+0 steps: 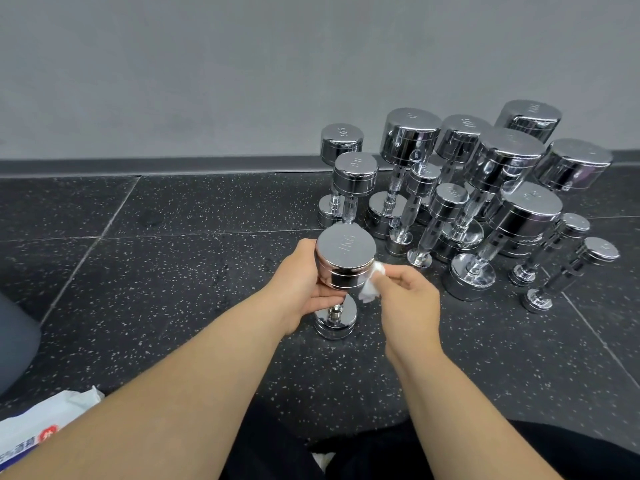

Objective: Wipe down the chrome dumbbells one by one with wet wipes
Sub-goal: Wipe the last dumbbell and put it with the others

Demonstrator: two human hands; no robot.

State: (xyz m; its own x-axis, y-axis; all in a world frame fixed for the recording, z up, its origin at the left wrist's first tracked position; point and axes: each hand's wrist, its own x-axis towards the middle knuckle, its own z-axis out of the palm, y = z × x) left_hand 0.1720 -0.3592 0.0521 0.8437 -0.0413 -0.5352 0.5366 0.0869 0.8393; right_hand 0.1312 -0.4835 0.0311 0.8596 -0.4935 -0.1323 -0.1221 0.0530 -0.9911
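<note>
Grey wall (242, 64) fills the upper half of the view. A dark skirting strip (138, 166) runs along its foot. Below it lies a black speckled floor (173, 271), laid in large tiles with thin seams.

A group of chrome dumbbells (498, 161) stands on end at the far right of the floor, its back row against the skirting strip. Sizes are mixed and packed close, several touching. Top faces carry engraved weight marks, mostly too small to read.

A grey rounded object (14, 341) sits at the floor's left edge, cut by the frame; identity cannot be told. A white wipes pack (38, 424) with a printed label lies at the near left corner, partly hidden by the left forearm.

One dumbbell (345, 251) stands upright near the middle of the floor, just in front of the group's left end. Its lower head appears to rest on the floor.

The left hand (299, 282) grips the upper head from the left, fingers curled behind and thumb under the rim. The right hand (408, 299) is just right of that head, fingers and thumb pinching the wet wipe (372, 285). The hands are apart, with the head between them.

The wipe is white and crumpled, and touches the right side of the upper head.
</note>
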